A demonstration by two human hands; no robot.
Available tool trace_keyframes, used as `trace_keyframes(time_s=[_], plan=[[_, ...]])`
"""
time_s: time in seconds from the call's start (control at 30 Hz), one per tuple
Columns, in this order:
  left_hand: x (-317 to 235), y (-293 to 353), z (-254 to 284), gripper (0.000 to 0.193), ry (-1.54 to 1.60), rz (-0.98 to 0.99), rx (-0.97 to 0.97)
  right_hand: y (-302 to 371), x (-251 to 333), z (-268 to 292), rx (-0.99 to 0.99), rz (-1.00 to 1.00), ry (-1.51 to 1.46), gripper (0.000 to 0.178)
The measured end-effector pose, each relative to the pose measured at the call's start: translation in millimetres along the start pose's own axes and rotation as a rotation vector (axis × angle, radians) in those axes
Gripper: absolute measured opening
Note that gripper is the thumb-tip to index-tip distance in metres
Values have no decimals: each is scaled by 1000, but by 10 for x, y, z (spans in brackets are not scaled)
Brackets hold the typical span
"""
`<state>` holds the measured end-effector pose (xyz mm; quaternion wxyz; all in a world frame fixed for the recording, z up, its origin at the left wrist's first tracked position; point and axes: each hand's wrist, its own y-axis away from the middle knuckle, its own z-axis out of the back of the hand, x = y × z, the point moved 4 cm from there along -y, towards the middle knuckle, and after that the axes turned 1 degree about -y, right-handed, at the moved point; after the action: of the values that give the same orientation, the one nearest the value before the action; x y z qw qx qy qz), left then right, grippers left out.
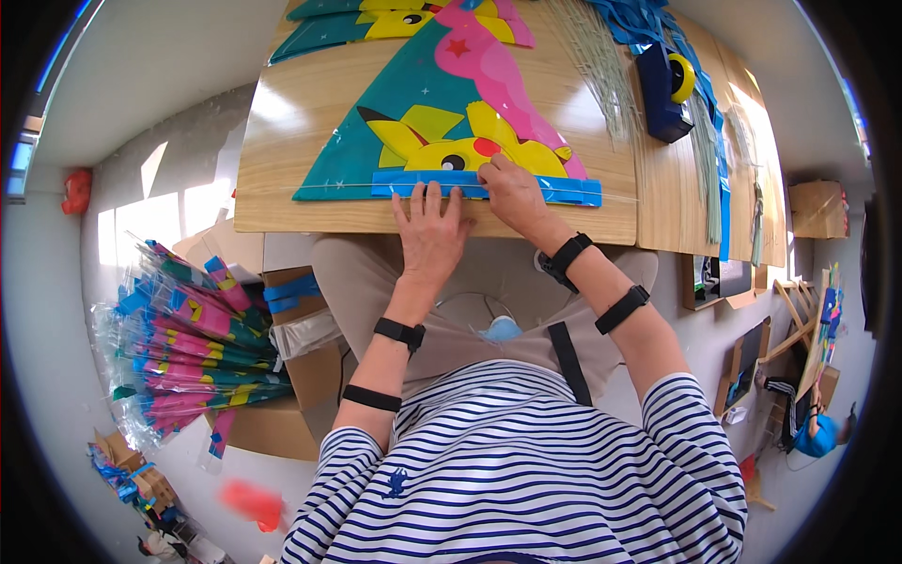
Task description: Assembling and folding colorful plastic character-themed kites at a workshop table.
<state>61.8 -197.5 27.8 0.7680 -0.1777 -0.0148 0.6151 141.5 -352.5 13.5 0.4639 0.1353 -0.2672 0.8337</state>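
Observation:
A triangular plastic kite sheet (pixel 376 122) lies on the table, green and pink with a yellow cartoon figure. Along its near edge runs a blue strip (pixel 390 184), with a thin pale rod (pixel 329 186) across it that sticks out past both sides. My left hand (pixel 432 230) rests with spread fingertips on the strip's middle, pressing it flat. Just right of it, my right hand (pixel 517 199) is closed in a pinch at the strip's upper edge. What lies between those fingertips is hidden.
More kite sheets (pixel 329 33) lie at the table's far side. Thin rods (pixel 601 75), a dark blue tape dispenser (pixel 662 94) and blue strips (pixel 648 19) are at the right. Folded kites in clear plastic (pixel 207 329) pile up by a cardboard box (pixel 315 376) at lower left.

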Motion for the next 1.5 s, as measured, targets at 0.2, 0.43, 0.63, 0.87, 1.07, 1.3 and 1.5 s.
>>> trace_keyframes(time_s=[0.2, 0.43, 0.63, 0.87, 1.07, 1.3, 1.5], plan=[[24, -55, 40, 49, -10, -27, 10, 154, -177, 243, 2, -75, 78, 5], [282, -161, -50, 20, 23, -190, -127, 164, 427, 258, -77, 99, 190, 21], [313, -179, -60, 15, -14, -285, -212, 155, 451, 90, -15, 105, 269, 32], [346, -202, -79, 15, -73, -316, -201, 128, 429, -1, 78, 177, 388, 26], [338, -219, -12, 13, -85, -404, -213, 173, 363, -63, -108, 333, 490, 25], [374, -278, -81, 13, -125, -353, -227, 161, 417, 54, -54, 244, 384, 27], [375, -281, -65, 12, -91, -316, -143, 154, 401, 28, -64, 247, 445, 27]])
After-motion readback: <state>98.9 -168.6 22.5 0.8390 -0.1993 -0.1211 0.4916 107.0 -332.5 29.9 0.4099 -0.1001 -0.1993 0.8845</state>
